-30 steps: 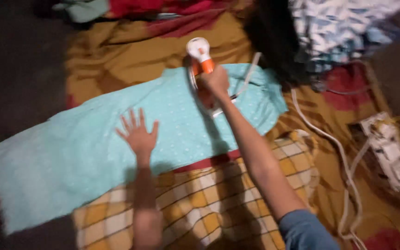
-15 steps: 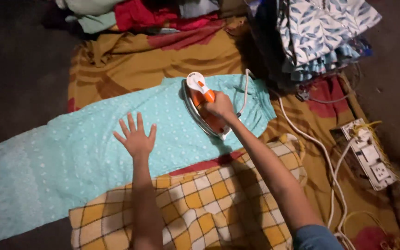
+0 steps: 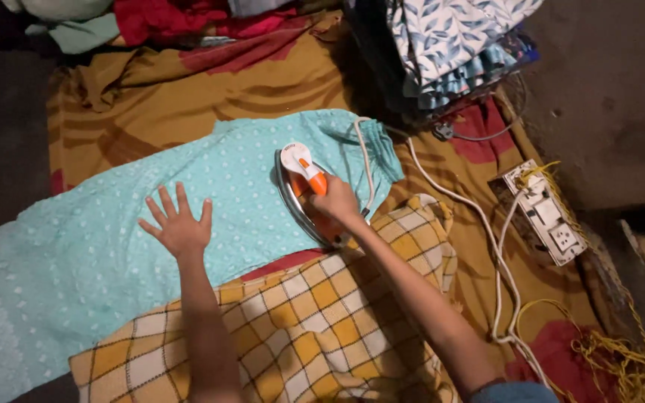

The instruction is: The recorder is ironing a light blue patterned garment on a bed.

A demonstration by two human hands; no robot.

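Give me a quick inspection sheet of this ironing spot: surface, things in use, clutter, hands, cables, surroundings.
Surface: brown-gold floor sheet, yellow checked cloth over its near part.
Job's things: orange-and-white iron on turquoise dotted fabric.
Clutter: piled clothes at the top.
Hands: left hand flat on the fabric, fingers spread; right hand gripping the iron's handle.
Cables: white cord running toward a socket board; yellow string tangled nearby.
Surroundings: dark bare floor.

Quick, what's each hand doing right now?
Left hand: open, fingers spread flat on the turquoise cloth.
Right hand: closed around the handle of the orange and white iron.
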